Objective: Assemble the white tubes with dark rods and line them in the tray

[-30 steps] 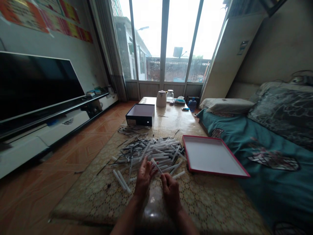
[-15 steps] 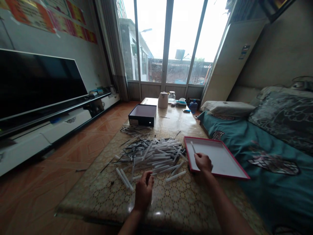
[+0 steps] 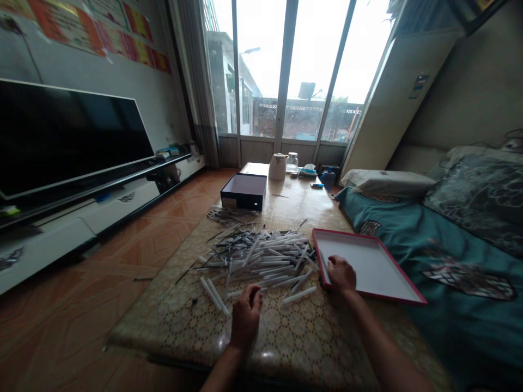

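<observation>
My right hand [image 3: 342,273] is over the left side of a shallow red-rimmed box lid [image 3: 379,267] with a white inside. Its fingers are pinched by the lid's left wall, with a pale bit of a slim pen-like stick [image 3: 328,263] at the tips; most of the stick is hidden. My left hand [image 3: 245,317] rests on the table with loosely bent fingers, thumb apart, and no held thing shows. Just beyond it spreads a heap of white tubes [image 3: 278,269] mixed with thin dark sticks. Two white tubes [image 3: 214,295] lie side by side left of that hand.
Behind the heap, a dark open box [image 3: 242,201] stands on the patterned table [image 3: 171,310]. A pale kettle [image 3: 277,167], a glass jar [image 3: 291,162] and a tissue pack [image 3: 308,171] are at the far end. A teal-covered sofa [image 3: 400,218] runs along the right.
My right hand has drawn in at the lid's left wall; the stick that pointed up from its fingers is now mostly out of sight. My left hand stays nearly still. The whole view has shifted slightly.
</observation>
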